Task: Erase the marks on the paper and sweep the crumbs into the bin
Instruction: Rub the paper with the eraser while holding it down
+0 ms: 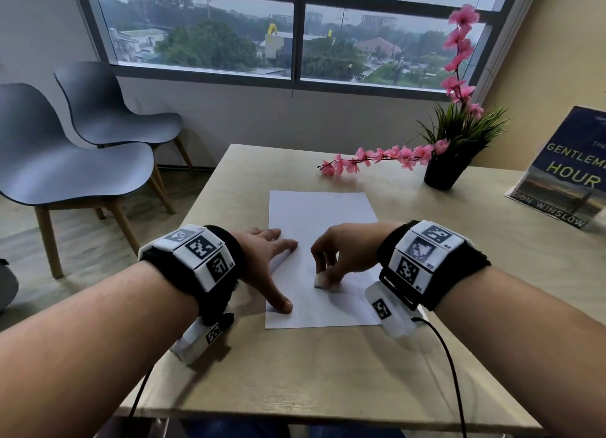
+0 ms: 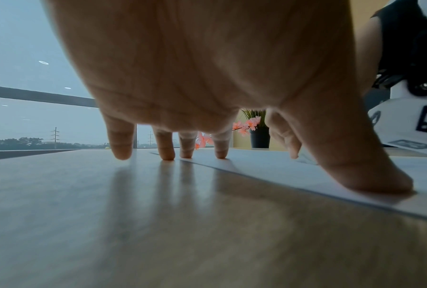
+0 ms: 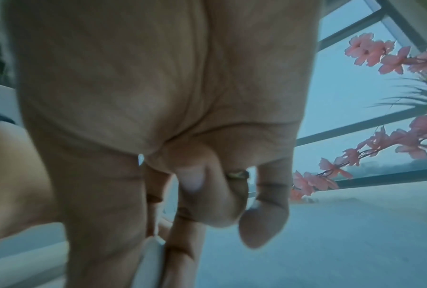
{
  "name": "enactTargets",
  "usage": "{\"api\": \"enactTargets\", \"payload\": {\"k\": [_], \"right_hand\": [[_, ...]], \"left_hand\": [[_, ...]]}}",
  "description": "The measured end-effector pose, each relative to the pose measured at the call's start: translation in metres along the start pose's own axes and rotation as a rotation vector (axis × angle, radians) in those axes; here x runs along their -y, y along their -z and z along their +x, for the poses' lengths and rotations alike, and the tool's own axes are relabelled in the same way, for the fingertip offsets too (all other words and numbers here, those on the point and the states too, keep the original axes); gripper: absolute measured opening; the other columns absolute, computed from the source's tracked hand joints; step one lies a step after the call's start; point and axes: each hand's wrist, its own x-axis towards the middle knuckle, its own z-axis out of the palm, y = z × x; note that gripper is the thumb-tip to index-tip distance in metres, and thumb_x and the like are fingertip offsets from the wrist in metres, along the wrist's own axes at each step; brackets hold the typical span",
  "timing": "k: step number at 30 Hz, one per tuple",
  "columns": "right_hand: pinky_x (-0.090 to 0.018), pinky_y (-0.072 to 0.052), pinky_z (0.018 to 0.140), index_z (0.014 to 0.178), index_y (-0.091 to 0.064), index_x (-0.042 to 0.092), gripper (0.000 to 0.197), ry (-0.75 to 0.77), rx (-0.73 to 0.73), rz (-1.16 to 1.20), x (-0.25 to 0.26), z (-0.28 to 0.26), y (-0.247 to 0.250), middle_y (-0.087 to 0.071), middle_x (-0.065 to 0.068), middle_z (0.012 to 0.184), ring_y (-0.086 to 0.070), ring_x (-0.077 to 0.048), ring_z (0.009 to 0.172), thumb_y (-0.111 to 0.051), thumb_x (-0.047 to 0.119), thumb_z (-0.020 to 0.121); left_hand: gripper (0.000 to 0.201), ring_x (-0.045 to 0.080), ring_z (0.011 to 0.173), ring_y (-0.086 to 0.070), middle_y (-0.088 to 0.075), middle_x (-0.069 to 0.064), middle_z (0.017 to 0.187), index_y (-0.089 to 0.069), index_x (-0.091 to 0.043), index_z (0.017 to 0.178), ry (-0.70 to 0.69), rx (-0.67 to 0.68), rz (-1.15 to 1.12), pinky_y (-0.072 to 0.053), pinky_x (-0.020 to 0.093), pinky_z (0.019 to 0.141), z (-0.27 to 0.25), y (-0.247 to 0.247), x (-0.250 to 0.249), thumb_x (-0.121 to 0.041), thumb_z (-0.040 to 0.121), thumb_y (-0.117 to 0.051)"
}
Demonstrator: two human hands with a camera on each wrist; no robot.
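Right hand (image 1: pixel 341 257) pinches the eraser (image 1: pixel 320 280) against the paper (image 1: pixel 318 214); left hand (image 1: pixel 265 257), fingers spread, presses its edge.

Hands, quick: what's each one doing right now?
Left hand: open, fingers spread, pressing the paper flat.
Right hand: closed, pinching the eraser on the paper.

The head view looks forward and down from above both wrists, facing the window beyond the hands. The left wrist view sits low, just behind the left hand (image 2: pixel 207 68), looking along the palm toward the fingertips. The right wrist view sits close behind the right hand (image 3: pixel 158 97), angled upward past its fingers. All three views share the flower pot (image 1: pixel 442 173) ahead of the hands; its pink blossoms alone show in the right wrist view.
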Motion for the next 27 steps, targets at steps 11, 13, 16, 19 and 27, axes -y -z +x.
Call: {"api": "enactTargets", "payload": {"k": [11, 13, 16, 19, 27], "right_hand": [[-0.03, -0.045, 0.078, 0.091, -0.066, 0.025, 0.022, -0.032, -0.002, -0.009, 0.003, 0.003, 0.003, -0.073, 0.009, 0.089, -0.058, -0.005, 0.08, -0.072, 0.044, 0.082], [-0.029, -0.045, 0.076, 0.089, -0.067, 0.025, 0.025, -0.011, 0.073, -0.018, 0.005, -0.002, 0.001, -0.074, 0.009, 0.088, -0.06, -0.006, 0.081, -0.073, 0.047, 0.08], [-0.028, -0.045, 0.077, 0.093, -0.069, 0.026, 0.027, -0.01, 0.065, -0.029, 0.007, -0.001, 0.003, -0.073, 0.008, 0.093, -0.061, -0.008, 0.088, -0.074, 0.048, 0.079], [-0.03, -0.045, 0.076, 0.093, -0.066, 0.025, 0.024, -0.043, -0.038, -0.041, 0.007, 0.008, 0.005, -0.072, 0.007, 0.09, -0.059, -0.008, 0.083, -0.071, 0.046, 0.083], [-0.03, -0.045, 0.075, 0.093, -0.066, 0.025, 0.026, -0.026, 0.012, -0.033, 0.01, 0.005, 0.003, -0.073, 0.009, 0.086, -0.057, -0.003, 0.075, -0.071, 0.048, 0.082]], "left_hand": [[0.129, 0.018, 0.148, 0.004, 0.009, -0.006, 0.161, 0.003, -0.026, 0.153, 0.019, -0.02, 0.023, -0.004, 0.036, 0.119, -0.004, 0.003, -0.004, -0.075, 0.058, -0.069], [0.129, 0.018, 0.148, 0.005, 0.01, -0.007, 0.16, 0.005, -0.026, 0.153, 0.022, -0.013, 0.025, -0.004, 0.036, 0.119, -0.003, 0.002, -0.004, -0.075, 0.058, -0.069], [0.13, 0.018, 0.148, 0.006, 0.011, -0.007, 0.16, 0.005, -0.027, 0.152, 0.025, -0.006, 0.022, -0.004, 0.038, 0.121, -0.002, 0.002, -0.003, -0.076, 0.057, -0.068], [0.13, 0.018, 0.148, 0.006, 0.011, -0.007, 0.16, 0.005, -0.027, 0.152, 0.025, -0.008, 0.023, -0.004, 0.038, 0.121, -0.002, 0.001, -0.003, -0.076, 0.057, -0.068], [0.13, 0.017, 0.148, 0.007, 0.012, -0.008, 0.16, 0.005, -0.028, 0.152, 0.024, -0.008, 0.02, -0.004, 0.04, 0.121, -0.001, 0.0, -0.002, -0.076, 0.057, -0.069]]}}
